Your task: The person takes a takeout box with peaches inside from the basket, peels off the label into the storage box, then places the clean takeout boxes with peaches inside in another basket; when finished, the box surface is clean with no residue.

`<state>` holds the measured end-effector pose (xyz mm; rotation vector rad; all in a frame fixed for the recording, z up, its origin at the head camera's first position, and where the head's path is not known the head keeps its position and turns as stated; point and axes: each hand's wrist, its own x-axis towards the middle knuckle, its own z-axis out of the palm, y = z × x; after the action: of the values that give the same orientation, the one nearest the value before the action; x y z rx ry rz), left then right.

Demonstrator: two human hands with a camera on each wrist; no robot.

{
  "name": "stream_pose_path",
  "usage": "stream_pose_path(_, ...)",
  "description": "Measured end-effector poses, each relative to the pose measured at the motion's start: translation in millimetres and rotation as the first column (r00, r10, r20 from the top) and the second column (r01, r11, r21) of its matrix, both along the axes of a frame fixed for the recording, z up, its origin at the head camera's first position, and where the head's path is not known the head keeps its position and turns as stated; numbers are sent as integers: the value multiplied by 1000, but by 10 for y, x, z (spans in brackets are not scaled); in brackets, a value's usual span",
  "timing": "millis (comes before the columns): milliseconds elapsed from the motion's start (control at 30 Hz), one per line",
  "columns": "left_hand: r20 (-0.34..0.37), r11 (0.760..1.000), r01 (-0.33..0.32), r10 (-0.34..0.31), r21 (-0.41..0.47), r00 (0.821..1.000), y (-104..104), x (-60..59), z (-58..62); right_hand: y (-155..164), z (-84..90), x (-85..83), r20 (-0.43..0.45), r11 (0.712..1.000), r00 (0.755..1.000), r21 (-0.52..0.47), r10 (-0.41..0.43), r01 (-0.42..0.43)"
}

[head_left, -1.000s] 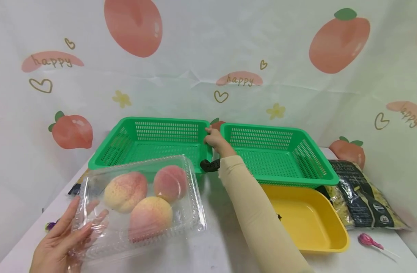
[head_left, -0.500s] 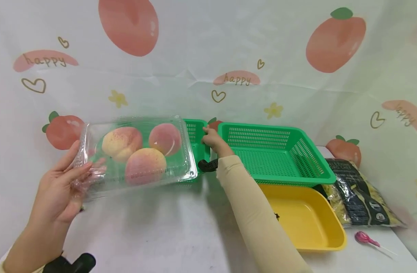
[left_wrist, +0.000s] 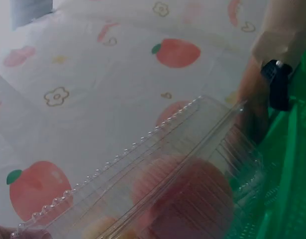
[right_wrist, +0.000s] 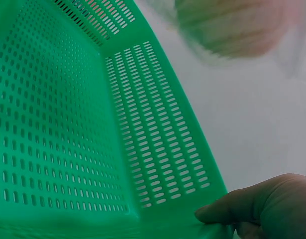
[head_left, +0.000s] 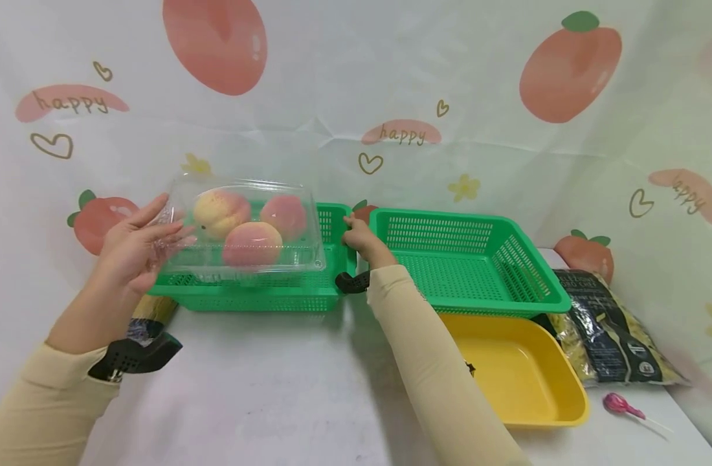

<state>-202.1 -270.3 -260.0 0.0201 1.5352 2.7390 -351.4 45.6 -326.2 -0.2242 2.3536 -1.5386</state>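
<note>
My left hand (head_left: 125, 249) grips the left end of a clear plastic clamshell box (head_left: 300, 259), fingers and thumb around its edge. Three peaches (head_left: 252, 243), red and yellow, show through the plastic. The box is held up and overlaps the left green basket (head_left: 257, 302) in the head view; its ribbed side (left_wrist: 192, 119) fills much of the left wrist view. At that basket's right end my right hand (head_left: 364, 243) holds the rim, the thumb (right_wrist: 217, 211) pressing on the corner in the right wrist view. The slotted basket holds nothing in view.
A second green basket (head_left: 461, 275) stands to the right, with a yellow tub (head_left: 531, 382) in front of it. A black-and-clear bag (head_left: 618, 336) and a pink lollipop (head_left: 618, 404) lie far right. Another bag (head_left: 152, 312) pokes out by the left basket. A printed cloth (head_left: 309, 84) hangs behind.
My left hand has raised the box of peaches and carried it away from me, from over the front of the table to over the left basket. My right hand has stayed on the rim.
</note>
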Motion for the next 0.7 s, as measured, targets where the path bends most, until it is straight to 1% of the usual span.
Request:
stream_pose_path(67, 32, 998, 6, -4, -63, 999, 18, -81, 32, -1, 0, 5, 2, 1000, 1000, 3, 2, -2)
stream_pose_path(100, 55, 988, 9, 0, -153, 998, 25, -111, 43, -2, 0, 7, 3, 1000, 1000, 4, 2, -2)
stream_pose_path(167, 75, 969, 20, -2, -245, 997, 46, -181, 56, -7, 0, 8, 7, 1000, 1000, 5, 3, -3)
stream_pose_path(200, 81, 962, 28, -6, -273, 997, 58, -215, 57, -8, 1, 7, 7, 1000, 1000, 5, 3, -3)
stream_pose_path(267, 91, 951, 40, -13, -307, 996, 85, -284, 52, -12, 3, 5, 9, 1000, 1000, 5, 2, -2)
stream_pose_path(300, 95, 941, 44, -12, -336, 995, 98, -320, 48, -13, 1, 0, 10, 1000, 1000, 6, 1, -1)
stream_pose_path(333, 88, 946, 41, -14, -320, 996, 115, -361, 42, -13, 1, -2, 11, 1000, 1000, 9, 1, -1)
stream_pose_path(400, 87, 933, 42, -12, -357, 996, 131, -427, 24, -17, 3, -7, 12, 1000, 1000, 12, 4, -4)
stream_pose_path(500, 81, 904, 42, -8, -425, 997, 139, -515, -11, -19, 5, -14, 10, 1000, 1000, 21, 5, -5)
stream_pose_path(600, 68, 897, 50, -22, -439, 997, 131, -594, -57, -15, 8, -11, 5, 1000, 1000, 23, 1, -1)
stream_pose_path(700, 59, 876, 64, -40, -478, 997, 124, -670, -104, -7, 8, -6, 3, 1000, 1000, 22, -2, 2)
